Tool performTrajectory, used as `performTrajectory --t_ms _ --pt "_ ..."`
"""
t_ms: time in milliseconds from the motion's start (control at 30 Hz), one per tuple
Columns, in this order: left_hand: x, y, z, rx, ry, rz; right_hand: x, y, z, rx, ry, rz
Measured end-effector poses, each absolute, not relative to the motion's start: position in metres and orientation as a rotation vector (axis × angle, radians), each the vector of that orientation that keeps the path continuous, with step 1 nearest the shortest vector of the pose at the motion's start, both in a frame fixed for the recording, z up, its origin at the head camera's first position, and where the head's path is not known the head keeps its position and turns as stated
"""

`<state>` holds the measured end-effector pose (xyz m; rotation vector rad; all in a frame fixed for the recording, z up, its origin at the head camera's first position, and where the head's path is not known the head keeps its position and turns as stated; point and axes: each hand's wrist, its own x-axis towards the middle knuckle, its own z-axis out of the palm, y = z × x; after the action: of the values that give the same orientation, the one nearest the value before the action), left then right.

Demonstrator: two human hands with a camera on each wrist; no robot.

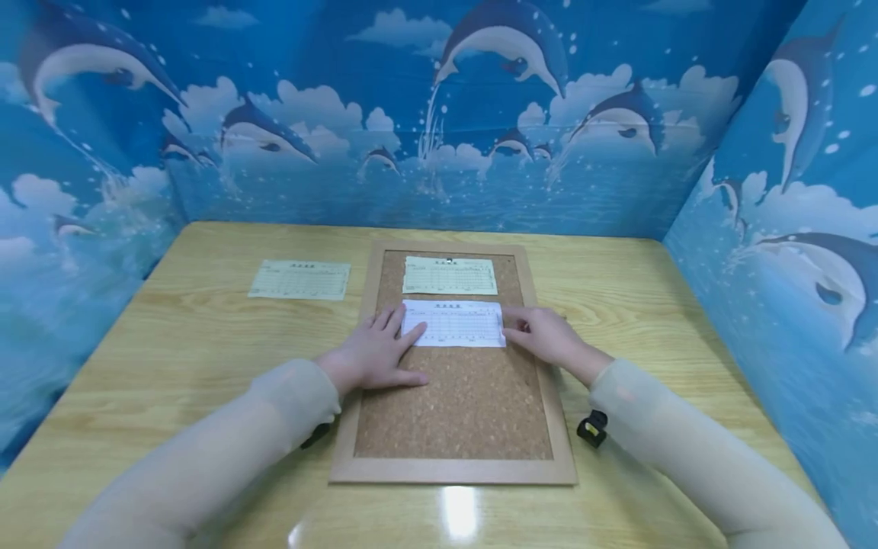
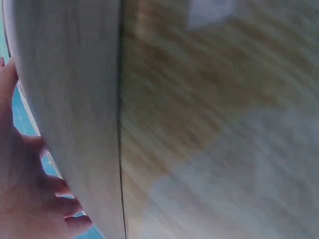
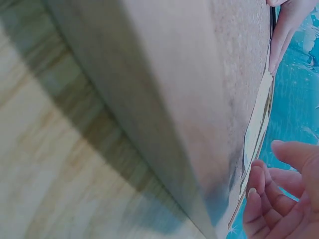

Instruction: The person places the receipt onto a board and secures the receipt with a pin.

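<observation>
A white printed form point(image 1: 459, 324) lies on the upper half of a wood-framed cork board point(image 1: 453, 412). My left hand point(image 1: 376, 352) spreads flat over the board's left side, its index fingertip on the form's left edge and its thumb on the cork. At the form's right edge is my right hand point(image 1: 545, 335); in the right wrist view its thumb stands apart from loosely bent fingers point(image 3: 256, 181). Just above the white form, a pale green form point(image 1: 449, 282) hangs under a small pushpin point(image 1: 449, 261) at its top edge.
Another pale green form point(image 1: 299, 280) lies on the wooden table point(image 1: 206, 335), left of the board. Dolphin-printed cloth point(image 1: 329, 183) walls the back and sides. A black wrist device point(image 1: 592, 428) sits below my right sleeve.
</observation>
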<state>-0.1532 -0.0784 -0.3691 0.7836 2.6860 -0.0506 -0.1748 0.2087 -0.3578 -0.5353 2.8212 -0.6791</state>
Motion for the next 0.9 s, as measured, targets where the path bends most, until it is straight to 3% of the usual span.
performTrajectory --t_ms 900 --pt "-0.153 -0.077 -0.374 0.743 2.679 -0.045 -0.171 0.243 -0.37 -0.394 2.844 -1.055"
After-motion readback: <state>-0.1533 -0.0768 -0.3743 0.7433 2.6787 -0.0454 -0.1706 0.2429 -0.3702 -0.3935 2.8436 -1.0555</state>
